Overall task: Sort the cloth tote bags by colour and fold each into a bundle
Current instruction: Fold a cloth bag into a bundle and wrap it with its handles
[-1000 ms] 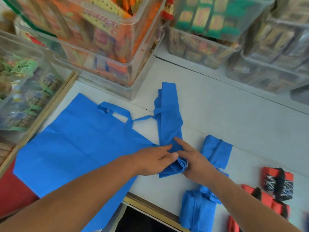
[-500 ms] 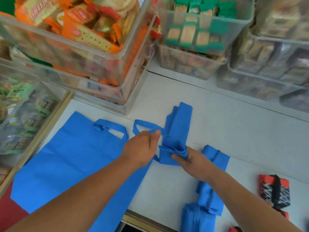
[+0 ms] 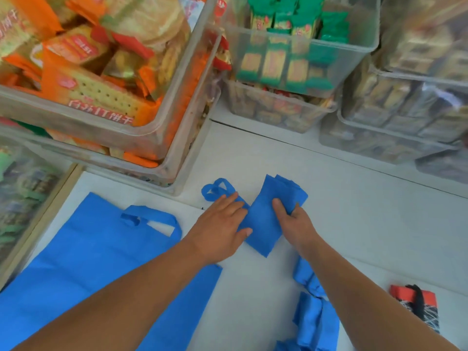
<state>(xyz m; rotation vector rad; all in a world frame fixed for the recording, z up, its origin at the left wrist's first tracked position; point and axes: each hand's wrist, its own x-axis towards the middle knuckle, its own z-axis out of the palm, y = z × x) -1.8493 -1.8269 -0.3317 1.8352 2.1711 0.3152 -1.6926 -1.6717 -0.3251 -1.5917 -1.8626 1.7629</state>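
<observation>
- Well, seen from the head camera, the half-folded blue tote bag (image 3: pixel 263 231) lies on the white worktop (image 3: pixel 354 224) between the two hands. It is a short, thick wad now. A second ago it was a long narrow strip reaching toward the bins, and half a second ago only its near end had been turned over.
- The left hand (image 3: pixel 222 224) lies flat with straight fingers. It presses down the handle loops (image 3: pixel 215 191) where they trail off the wad's left side, and its thumb touches the wad's edge. It has left the near end, where it was pinching beside the other hand.
- The right hand (image 3: pixel 293 221) grasps the wad's right edge, thumb on top and fingers curled round it.
- I'd judge the lengthwise folding mostly done. The loose handles look like the next thing to deal with.
- An unfolded blue tote bag (image 3: pixel 88 249) lies flat to the left, partly under the left forearm.
- Finished blue bundles (image 3: pixel 314 317) sit beside the right forearm. A red-and-black bundle (image 3: pixel 415 305) lies well apart from them, so the colours are kept separate.
- Clear bins of snack packets (image 3: pixel 162 138) stand along the back.
</observation>
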